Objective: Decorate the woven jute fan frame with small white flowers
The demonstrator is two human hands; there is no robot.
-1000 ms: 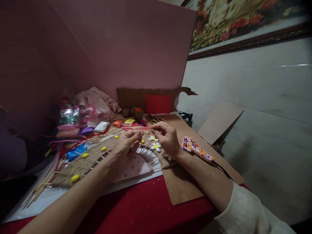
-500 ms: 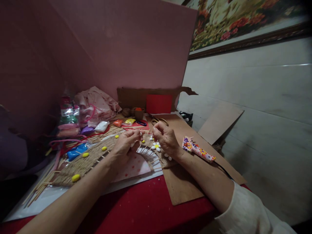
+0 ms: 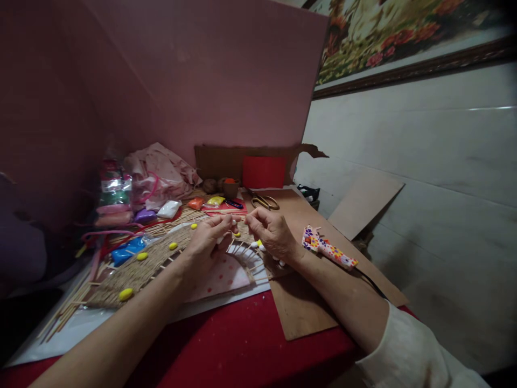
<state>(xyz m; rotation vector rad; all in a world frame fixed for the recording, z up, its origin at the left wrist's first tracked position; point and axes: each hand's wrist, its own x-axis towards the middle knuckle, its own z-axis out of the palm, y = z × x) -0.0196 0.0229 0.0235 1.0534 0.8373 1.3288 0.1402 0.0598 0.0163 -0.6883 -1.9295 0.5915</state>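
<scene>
My left hand (image 3: 210, 237) and my right hand (image 3: 273, 231) meet fingertip to fingertip over the top of a fan-shaped arch of woven jute and wooden sticks (image 3: 137, 272). Between the fingertips sits a small white clay piece (image 3: 234, 222), pinched from both sides. Yellow clay ovals (image 3: 125, 294) dot the arch. A white clay daisy (image 3: 258, 245) lies on the arch, mostly hidden under my right hand. The arch rests on a white sheet (image 3: 226, 302) over a red tablecloth (image 3: 242, 345).
A floral-patterned glue gun (image 3: 329, 249) lies right of my right wrist on a brown cardboard sheet (image 3: 299, 307). Scissors (image 3: 264, 201), a small pot (image 3: 230, 188) and a red card (image 3: 264, 172) stand behind. Clay packets, blue (image 3: 127, 249), purple (image 3: 144, 216) and white (image 3: 168, 209), and a pink bag (image 3: 159, 172) crowd the back left.
My right hand has shifted left and down towards the left hand's fingertips, covering most of the white daisy and uncovering the scissors. The left hand has barely moved.
</scene>
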